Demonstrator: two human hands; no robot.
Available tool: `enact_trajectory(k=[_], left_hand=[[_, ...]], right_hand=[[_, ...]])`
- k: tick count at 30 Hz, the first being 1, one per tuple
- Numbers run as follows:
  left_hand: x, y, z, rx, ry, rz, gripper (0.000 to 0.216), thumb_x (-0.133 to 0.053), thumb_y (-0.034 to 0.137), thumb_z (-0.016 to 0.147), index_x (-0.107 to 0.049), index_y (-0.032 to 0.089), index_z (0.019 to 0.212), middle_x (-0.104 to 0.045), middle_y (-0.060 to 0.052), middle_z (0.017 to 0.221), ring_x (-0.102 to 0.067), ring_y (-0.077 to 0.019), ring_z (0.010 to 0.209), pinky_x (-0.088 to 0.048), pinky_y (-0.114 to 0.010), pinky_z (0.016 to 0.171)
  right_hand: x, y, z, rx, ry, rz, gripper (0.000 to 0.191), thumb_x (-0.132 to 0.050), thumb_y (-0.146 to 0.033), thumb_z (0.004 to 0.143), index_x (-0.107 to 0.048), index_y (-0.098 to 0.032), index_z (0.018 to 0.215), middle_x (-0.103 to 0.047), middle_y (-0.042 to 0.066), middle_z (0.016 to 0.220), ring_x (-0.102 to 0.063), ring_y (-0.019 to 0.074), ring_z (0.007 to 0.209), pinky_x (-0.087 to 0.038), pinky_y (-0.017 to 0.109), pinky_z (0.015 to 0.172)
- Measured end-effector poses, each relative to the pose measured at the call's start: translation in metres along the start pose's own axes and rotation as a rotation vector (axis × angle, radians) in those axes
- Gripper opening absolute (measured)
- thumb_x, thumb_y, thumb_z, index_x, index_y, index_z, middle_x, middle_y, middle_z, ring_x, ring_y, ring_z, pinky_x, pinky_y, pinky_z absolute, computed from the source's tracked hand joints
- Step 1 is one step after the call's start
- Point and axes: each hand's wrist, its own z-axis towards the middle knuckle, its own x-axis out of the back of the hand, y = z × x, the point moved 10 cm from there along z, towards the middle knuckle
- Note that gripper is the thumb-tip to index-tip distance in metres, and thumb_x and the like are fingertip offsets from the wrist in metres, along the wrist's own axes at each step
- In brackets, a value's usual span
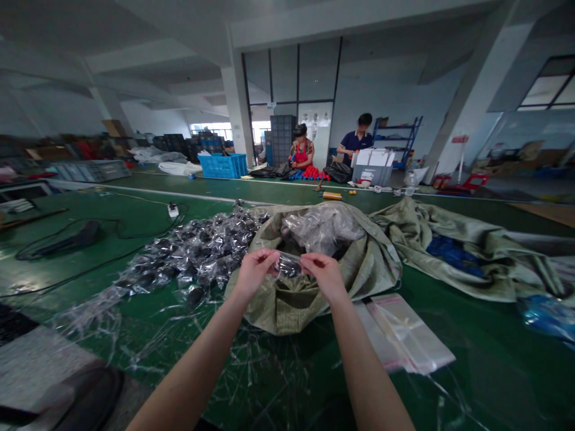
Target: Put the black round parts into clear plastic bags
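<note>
Between my two hands is a clear plastic bag (288,265) with a dark item inside, whose kind I cannot make out. My left hand (257,272) pinches its left end, and my right hand (324,274) pinches the right end. Both are held over the mouth of a green woven sack (287,308), which has crumpled clear plastic (324,227) inside it. Left of the sack lies a heap of dark items in clear bags (197,251). A stack of flat clear bags (406,332) lies to the right of the sack.
Another green sack (476,254) lies at the right. Clear plastic strips (179,341) litter the green floor. A black cable (85,278) and a white power strip (173,210) are at the left. Two people work at the back, near a blue crate (223,166) and a grey bin (375,172).
</note>
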Motion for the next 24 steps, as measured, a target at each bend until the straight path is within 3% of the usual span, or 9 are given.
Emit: enact_trajectory(k=[6, 10, 13, 18, 24], left_hand=[[0.001, 0.004, 0.003, -0.049, -0.046, 0.014, 0.024, -0.076, 0.038, 0.068, -0.071, 0.016, 0.076, -0.067, -0.002, 0.069, -0.059, -0.0127, 0.055, -0.052, -0.024, 0.049], [-0.001, 0.011, -0.002, -0.077, -0.086, 0.044, 0.026, -0.075, 0.036, 0.071, -0.074, 0.016, 0.086, -0.059, 0.002, 0.058, -0.044, -0.0067, 0.043, -0.035, -0.019, 0.040], [0.000, 0.014, -0.006, -0.059, -0.074, 0.048, 0.024, -0.074, 0.036, 0.071, -0.074, 0.015, 0.083, -0.059, 0.001, 0.060, -0.037, -0.0048, 0.043, -0.027, -0.019, 0.040], [0.007, 0.010, -0.012, 0.017, 0.017, 0.041, 0.031, -0.075, 0.038, 0.070, -0.071, 0.015, 0.090, -0.062, 0.001, 0.062, -0.041, -0.0063, 0.046, -0.028, -0.019, 0.044], [-0.004, 0.002, -0.025, 0.178, -0.149, 0.154, 0.032, -0.076, 0.042, 0.067, -0.074, 0.012, 0.079, -0.058, 0.000, 0.055, -0.039, -0.0074, 0.046, -0.026, -0.022, 0.044]], right_hand=[[0.000, -0.001, 0.000, 0.017, -0.026, -0.017, 0.026, -0.080, -0.041, 0.062, -0.078, -0.022, 0.080, -0.075, 0.003, 0.080, -0.069, 0.0197, 0.073, -0.060, 0.035, 0.073], [-0.003, -0.005, -0.001, 0.049, -0.056, -0.036, 0.020, -0.079, -0.038, 0.065, -0.079, -0.025, 0.080, -0.074, 0.002, 0.082, -0.068, 0.0180, 0.072, -0.059, 0.031, 0.070], [-0.007, -0.009, -0.003, 0.102, -0.098, -0.035, 0.017, -0.077, -0.038, 0.067, -0.079, -0.026, 0.079, -0.071, 0.002, 0.082, -0.067, 0.0168, 0.073, -0.058, 0.030, 0.069], [-0.007, -0.009, -0.003, 0.117, -0.116, -0.048, 0.017, -0.075, -0.039, 0.069, -0.079, -0.026, 0.079, -0.068, 0.002, 0.082, -0.065, 0.0164, 0.075, -0.058, 0.030, 0.070], [-0.003, -0.010, -0.002, 0.127, -0.093, -0.088, 0.017, -0.074, -0.040, 0.071, -0.079, -0.026, 0.080, -0.069, 0.002, 0.082, -0.064, 0.0157, 0.073, -0.056, 0.028, 0.067]])
